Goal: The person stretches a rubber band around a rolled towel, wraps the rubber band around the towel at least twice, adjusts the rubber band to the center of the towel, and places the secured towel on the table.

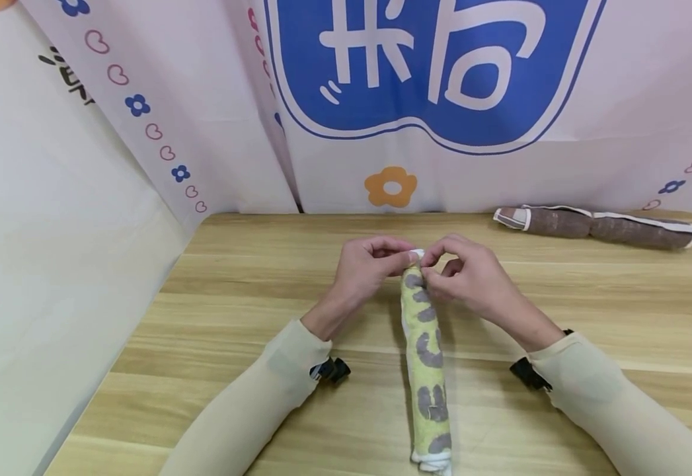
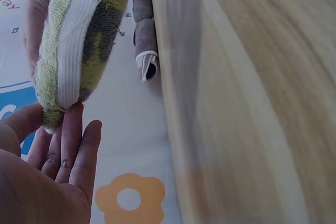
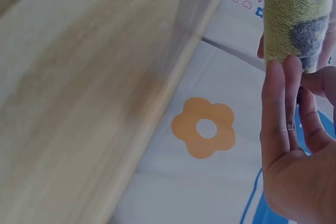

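A rolled towel (image 1: 425, 357), yellow-green with grey shapes and white edging, runs lengthwise from the hands toward the near side of the table. At its far end my left hand (image 1: 366, 268) pinches the tip between thumb and fingers. My right hand (image 1: 464, 274) pinches the same end from the right side. In the left wrist view a white band runs along the towel (image 2: 68, 40), and the left hand (image 2: 47, 177) holds its tip. The right wrist view has the right hand's (image 3: 296, 140) thumb and fingers at the towel's (image 3: 294, 19) end.
A brown rolled towel (image 1: 589, 223) with white edging lies at the back right of the wooden table (image 1: 232, 297). Behind the table hangs a white cloth (image 1: 232, 158) printed with flowers, hearts and a blue sign. Small black cameras sit on both wrists.
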Available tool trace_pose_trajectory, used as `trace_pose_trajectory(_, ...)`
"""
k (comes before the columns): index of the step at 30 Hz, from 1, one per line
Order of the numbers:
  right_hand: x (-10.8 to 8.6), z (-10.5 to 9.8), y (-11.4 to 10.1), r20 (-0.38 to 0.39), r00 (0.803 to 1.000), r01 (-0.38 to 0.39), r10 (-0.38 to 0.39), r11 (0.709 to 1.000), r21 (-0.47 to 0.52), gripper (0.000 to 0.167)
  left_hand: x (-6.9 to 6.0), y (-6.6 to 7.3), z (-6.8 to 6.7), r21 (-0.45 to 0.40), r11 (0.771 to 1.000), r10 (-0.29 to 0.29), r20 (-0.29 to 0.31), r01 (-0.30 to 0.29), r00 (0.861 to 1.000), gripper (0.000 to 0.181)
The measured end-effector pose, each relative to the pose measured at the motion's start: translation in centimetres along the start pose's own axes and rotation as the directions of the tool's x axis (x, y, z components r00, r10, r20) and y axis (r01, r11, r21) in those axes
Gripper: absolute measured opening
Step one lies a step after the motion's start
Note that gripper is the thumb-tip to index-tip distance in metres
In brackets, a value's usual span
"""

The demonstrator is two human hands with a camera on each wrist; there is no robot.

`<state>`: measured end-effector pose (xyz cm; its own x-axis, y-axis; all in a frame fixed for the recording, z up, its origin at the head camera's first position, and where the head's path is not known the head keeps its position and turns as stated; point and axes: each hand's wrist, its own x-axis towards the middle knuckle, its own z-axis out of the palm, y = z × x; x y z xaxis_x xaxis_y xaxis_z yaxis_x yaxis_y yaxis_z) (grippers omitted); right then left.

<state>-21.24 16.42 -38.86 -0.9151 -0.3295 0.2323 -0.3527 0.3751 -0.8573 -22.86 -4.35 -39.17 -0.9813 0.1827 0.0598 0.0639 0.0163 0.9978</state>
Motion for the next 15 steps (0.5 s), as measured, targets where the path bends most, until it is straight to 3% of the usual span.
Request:
trace_pose_trajectory(4,0.0,0.4,-0.05,-0.037,0.988,0.146,-0.153,0.976,-0.159,0.017,-0.13,0.14,0.07,0.026,1.0,0.015,-0.012,-0.015,1.0,0.012)
trace_pose_trajectory(7,-0.07,0.63,-0.05,-0.06,0.974,0.2,-0.22,0.951,-0.237,0.02,-0.2,0.26,0.12,0.042,0.999,0.023,-0.016,-0.022,1.0,0.012)
trace_pose_trajectory(15,-0.24,0.75,-0.08,-0.068,0.966,0.217,-0.249,0.926,-0.308,0.018,-0.3,0.26,0.2,0.045,0.999,0.03,-0.02,-0.029,0.999,0.011)
